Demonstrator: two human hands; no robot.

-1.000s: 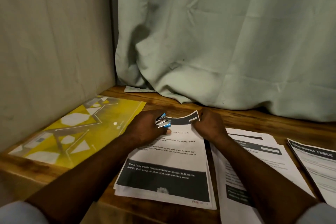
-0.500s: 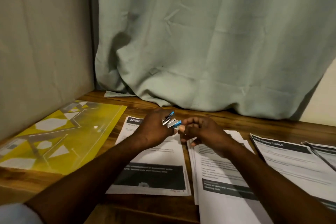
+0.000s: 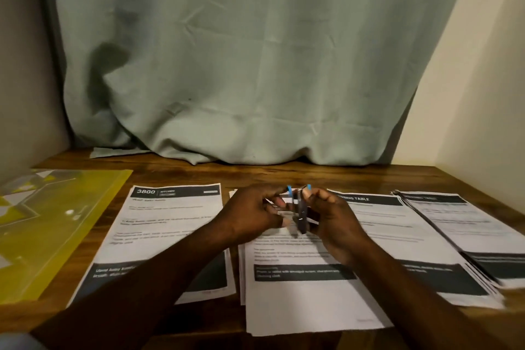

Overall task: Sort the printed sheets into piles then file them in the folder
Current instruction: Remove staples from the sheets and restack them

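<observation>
**A:** Which step is in hand here?

**B:** I judge that the sorting is nearly finished and the fastening comes now. The printed sheets (image 3: 181, 236) lie in piles across the tabletop (image 3: 284, 176). The yellow folder (image 3: 56, 230) lies flat at nine o'clock, apart from them. Both hands meet over the middle around some small clips (image 3: 300, 214).

**A:** And how do the hands stand?

**B:** The right grip (image 3: 335, 221) has its fingers curled round the dark clips. The left grip (image 3: 252, 214) pinches the same bundle from the nine o'clock side with its fingertips. Neither one holds paper.

**A:** What does the next move call for?

**B:** I think one clip must be separated, pressed open and pushed onto the twelve o'clock edge of a pile. That pile should be squared first. Thin paper slips easily, so the free hand should press it down.

**A:** Now the count, please.

**B:** There is one curtain (image 3: 241, 65) at twelve o'clock, one tabletop and one folder. There are four piles, placed here from the hands:
- the first pile (image 3: 170, 247) is at eight o'clock;
- the second pile (image 3: 301, 301) is at six, under the hands;
- the third pile (image 3: 397, 241) is at four;
- the fourth pile (image 3: 468, 224) is at three, with its edges fanned.

There are two hands. Of the clips, two blue ends show, but the true number I cannot tell because they are blurred.
</observation>
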